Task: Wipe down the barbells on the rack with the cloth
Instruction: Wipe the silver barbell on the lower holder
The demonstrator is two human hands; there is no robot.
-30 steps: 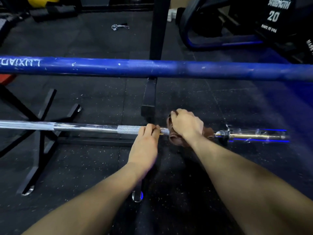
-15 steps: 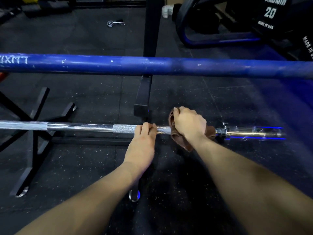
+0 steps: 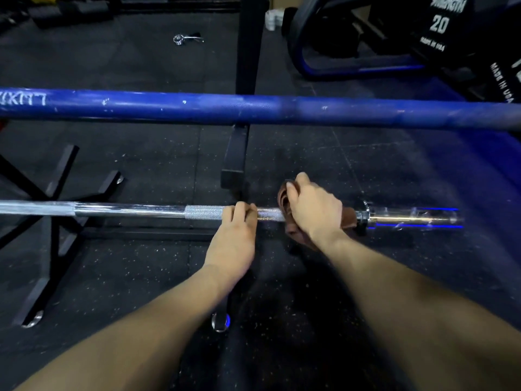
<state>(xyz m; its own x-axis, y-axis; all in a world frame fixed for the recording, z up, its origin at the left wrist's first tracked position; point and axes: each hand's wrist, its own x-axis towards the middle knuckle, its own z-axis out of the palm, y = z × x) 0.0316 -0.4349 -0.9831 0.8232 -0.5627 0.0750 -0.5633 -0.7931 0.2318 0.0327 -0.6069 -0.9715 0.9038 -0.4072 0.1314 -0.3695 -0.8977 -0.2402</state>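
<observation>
A chrome barbell [image 3: 127,210] runs left to right across the lower middle, with a knurled stretch and a shiny sleeve [image 3: 408,218] at its right end. My left hand [image 3: 234,235] grips the knurled part from above. Just to its right, my right hand [image 3: 313,210] holds a brown cloth [image 3: 290,232] wrapped around the bar, close to the collar. Above and farther away lies a blue barbell [image 3: 253,107], also horizontal, spanning the whole view.
A black rack upright [image 3: 249,43] and its foot [image 3: 235,162] stand behind the chrome bar. Black crossed stand legs [image 3: 56,215] spread at the left. A spring collar [image 3: 186,38] lies on the rubber floor far back. A black 20 weight plate [image 3: 451,26] sits top right.
My right hand and the cloth stay near the bar's collar, shifting only slightly. The left hand keeps its grip. The view has drifted a little.
</observation>
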